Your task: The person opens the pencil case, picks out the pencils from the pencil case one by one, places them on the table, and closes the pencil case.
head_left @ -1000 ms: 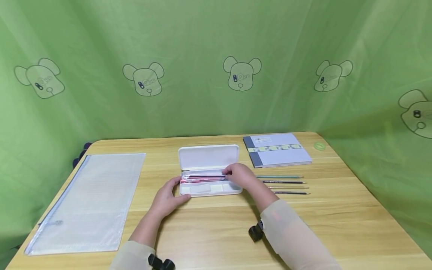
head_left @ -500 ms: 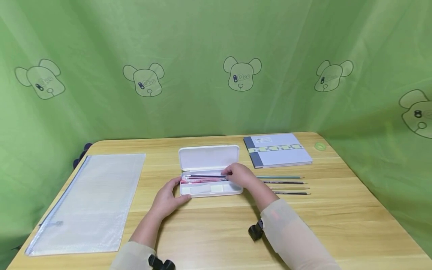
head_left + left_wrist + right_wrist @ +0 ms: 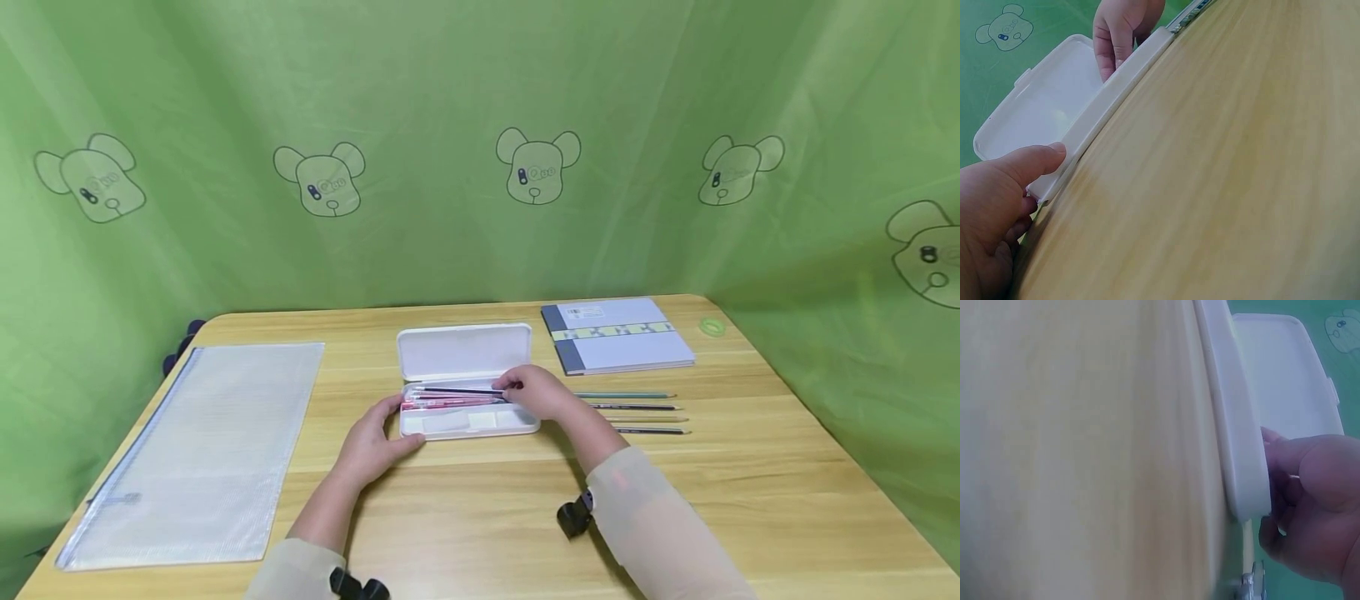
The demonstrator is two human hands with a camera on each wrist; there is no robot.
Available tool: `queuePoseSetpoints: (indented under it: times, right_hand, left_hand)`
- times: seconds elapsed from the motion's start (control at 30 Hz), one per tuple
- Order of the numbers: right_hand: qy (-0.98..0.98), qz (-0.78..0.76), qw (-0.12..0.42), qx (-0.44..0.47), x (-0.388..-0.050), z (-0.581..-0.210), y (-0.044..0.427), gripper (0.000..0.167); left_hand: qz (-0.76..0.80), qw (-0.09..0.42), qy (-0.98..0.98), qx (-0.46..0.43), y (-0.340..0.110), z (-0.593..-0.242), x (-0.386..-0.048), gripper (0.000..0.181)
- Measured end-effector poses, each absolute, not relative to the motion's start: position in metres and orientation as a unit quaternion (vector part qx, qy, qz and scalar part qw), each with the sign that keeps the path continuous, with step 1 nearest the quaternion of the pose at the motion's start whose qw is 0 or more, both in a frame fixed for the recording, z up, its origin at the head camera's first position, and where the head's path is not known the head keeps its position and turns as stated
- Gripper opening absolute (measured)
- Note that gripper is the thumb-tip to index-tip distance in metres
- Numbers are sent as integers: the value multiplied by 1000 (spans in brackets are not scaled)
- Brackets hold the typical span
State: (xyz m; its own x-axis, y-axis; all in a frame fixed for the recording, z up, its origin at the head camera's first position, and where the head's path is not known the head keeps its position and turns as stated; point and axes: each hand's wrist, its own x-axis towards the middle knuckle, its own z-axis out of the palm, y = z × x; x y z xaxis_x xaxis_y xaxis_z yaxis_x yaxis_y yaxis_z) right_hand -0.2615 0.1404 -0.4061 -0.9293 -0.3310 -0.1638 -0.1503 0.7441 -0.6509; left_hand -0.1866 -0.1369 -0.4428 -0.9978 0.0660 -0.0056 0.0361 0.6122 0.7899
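Head view. White pencil case (image 3: 480,433) is lying open mid-worktop (image 3: 465,517), lid (image 3: 465,352) leaning back. Left hand (image 3: 367,442) is gripping its left end, thumb at the front, fingers round the back corner. Right hand (image 3: 536,392) is reaching into its right side, fingers seemingly pinching one end of a dark pencil (image 3: 459,390); pink pencils (image 3: 438,405) are lying beside it. Pencil is probably light, stiff, inclined to roll, weakest at its point; the barrel should give the best hold. Case is looking like light plastic, likely to slide unless braced at an end. Loose pencils (image 3: 637,407) are crowding the right, notebook (image 3: 633,354) sitting behind them, mesh pouch (image 3: 195,450) well off left. Open room is lying in front.

Left wrist view. Thumb is pressing the front rim near the corner; remaining fingers are curling by the end wall.

Right wrist view. Front wall is hiding the fingertips; cannot confirm the pinch here. Raised rim is calling for a lift before any sideways move.
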Motion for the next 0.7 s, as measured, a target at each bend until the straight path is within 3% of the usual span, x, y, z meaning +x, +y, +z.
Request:
queuePoseSetpoints:
  times: [0.7]
  right_hand:
    - [899, -385, 148, -143, -252, -392, 195, 23]
  left_hand:
    - [436, 17, 899, 33, -138, -443, -187, 78]
